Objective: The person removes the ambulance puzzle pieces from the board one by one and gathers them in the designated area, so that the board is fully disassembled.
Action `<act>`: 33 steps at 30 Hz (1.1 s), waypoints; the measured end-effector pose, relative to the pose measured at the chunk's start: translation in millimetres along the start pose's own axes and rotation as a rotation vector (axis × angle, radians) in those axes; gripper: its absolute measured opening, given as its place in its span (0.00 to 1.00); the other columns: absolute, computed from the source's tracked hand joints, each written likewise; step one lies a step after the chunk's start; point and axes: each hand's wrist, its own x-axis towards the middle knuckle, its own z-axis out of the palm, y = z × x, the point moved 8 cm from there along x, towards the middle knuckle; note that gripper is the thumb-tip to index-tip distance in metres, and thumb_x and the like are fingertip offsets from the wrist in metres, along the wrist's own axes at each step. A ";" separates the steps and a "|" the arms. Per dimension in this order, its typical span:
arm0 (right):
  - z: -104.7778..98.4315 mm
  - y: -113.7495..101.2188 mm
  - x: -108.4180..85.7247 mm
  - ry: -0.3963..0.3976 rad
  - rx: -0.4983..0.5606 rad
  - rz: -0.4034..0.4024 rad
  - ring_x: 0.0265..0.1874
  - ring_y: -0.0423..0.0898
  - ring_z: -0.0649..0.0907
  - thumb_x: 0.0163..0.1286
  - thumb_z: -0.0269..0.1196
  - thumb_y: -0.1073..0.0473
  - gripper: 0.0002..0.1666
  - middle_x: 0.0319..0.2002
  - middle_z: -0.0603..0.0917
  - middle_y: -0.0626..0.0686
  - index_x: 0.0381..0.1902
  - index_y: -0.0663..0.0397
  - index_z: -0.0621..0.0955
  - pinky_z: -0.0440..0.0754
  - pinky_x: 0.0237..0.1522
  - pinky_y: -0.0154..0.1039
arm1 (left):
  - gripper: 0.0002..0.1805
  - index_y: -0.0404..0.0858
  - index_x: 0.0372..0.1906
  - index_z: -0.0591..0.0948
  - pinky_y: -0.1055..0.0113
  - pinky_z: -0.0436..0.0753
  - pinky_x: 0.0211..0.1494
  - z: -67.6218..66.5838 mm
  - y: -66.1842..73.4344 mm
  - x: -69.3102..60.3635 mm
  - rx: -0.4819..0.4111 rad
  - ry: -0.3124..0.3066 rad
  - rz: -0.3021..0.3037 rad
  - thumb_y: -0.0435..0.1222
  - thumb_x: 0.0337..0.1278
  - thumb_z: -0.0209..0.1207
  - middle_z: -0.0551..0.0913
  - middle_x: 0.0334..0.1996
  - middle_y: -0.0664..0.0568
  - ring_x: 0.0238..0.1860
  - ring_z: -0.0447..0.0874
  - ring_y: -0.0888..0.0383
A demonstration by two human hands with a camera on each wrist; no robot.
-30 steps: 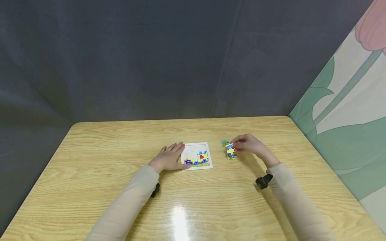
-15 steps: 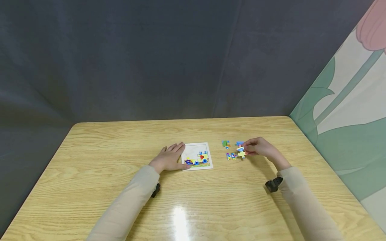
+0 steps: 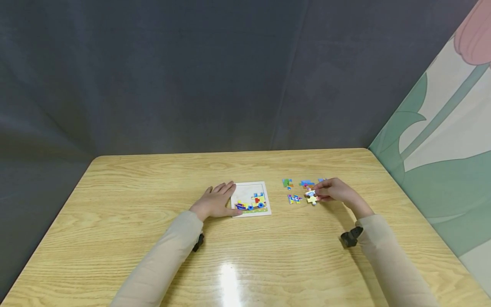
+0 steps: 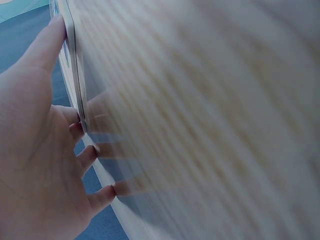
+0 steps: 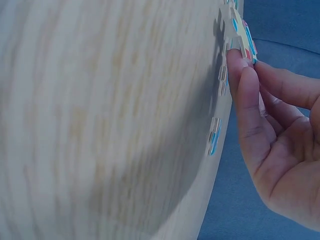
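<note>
A white-framed jigsaw board lies on the table in the head view, its lower part filled with a colourful vehicle picture. My left hand rests at its left side, fingers spread and the thumb over the lower left corner. In the left wrist view the thumb lies along the board's edge and the fingertips touch the table. My right hand pinches a yellow and white jigsaw piece between thumb and fingers, to the right of the board. The right wrist view shows this piece raised off the tabletop.
Loose jigsaw pieces lie right of the board: a green one, a purple and blue one, and a blue and orange one. Another blue piece shows partly behind my right hand. A dark curtain stands behind the table.
My right hand has moved right with the pinched piece, away from the board. The loose pieces beneath it have come into view. My left hand stays in place.
</note>
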 end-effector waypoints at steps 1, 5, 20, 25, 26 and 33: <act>0.1 0.4 -0.2 0.000 -0.001 0.002 0.29 0.33 0.82 0.72 0.53 0.64 0.21 0.30 0.83 0.45 0.55 0.80 0.73 0.84 0.36 0.30 | 0.49 0.43 0.77 0.45 0.42 0.44 0.77 0.1 -0.1 0.0 0.001 0.000 0.000 0.64 0.60 0.49 0.40 0.78 0.53 0.78 0.40 0.48; 0.4 1.7 -0.3 -0.008 -0.006 0.000 0.29 0.33 0.82 0.72 0.52 0.64 0.21 0.30 0.83 0.44 0.55 0.80 0.73 0.84 0.35 0.30 | 0.49 0.44 0.77 0.44 0.42 0.45 0.77 0.4 -0.4 0.3 0.005 -0.002 0.001 0.64 0.60 0.49 0.40 0.78 0.53 0.78 0.40 0.48; 0.8 10.1 4.2 -0.020 0.012 0.045 0.27 0.32 0.81 0.72 0.53 0.65 0.21 0.29 0.83 0.43 0.55 0.79 0.73 0.83 0.33 0.28 | 0.49 0.45 0.77 0.44 0.43 0.44 0.77 1.1 -1.0 1.2 0.007 -0.008 -0.001 0.64 0.61 0.49 0.40 0.78 0.53 0.79 0.39 0.49; 0.5 12.8 5.9 -0.021 0.003 0.035 0.28 0.32 0.81 0.71 0.54 0.64 0.21 0.29 0.82 0.42 0.55 0.78 0.73 0.83 0.34 0.28 | 0.49 0.45 0.77 0.44 0.43 0.44 0.77 1.3 -0.9 1.5 0.010 -0.008 -0.002 0.64 0.60 0.49 0.39 0.78 0.53 0.79 0.39 0.49; 0.5 13.2 6.1 -0.023 0.002 0.031 0.28 0.32 0.81 0.71 0.54 0.64 0.21 0.29 0.82 0.42 0.55 0.78 0.73 0.83 0.34 0.28 | 0.49 0.44 0.77 0.44 0.43 0.44 0.77 1.3 -0.9 1.4 0.011 -0.008 -0.002 0.64 0.60 0.49 0.39 0.78 0.53 0.79 0.39 0.49; 0.5 12.6 4.5 -0.037 0.021 0.020 0.28 0.32 0.82 0.70 0.53 0.66 0.20 0.31 0.83 0.43 0.54 0.79 0.72 0.83 0.34 0.28 | 0.50 0.46 0.77 0.42 0.44 0.43 0.78 2.4 -0.9 1.2 0.019 -0.016 -0.011 0.65 0.60 0.48 0.38 0.78 0.55 0.79 0.38 0.51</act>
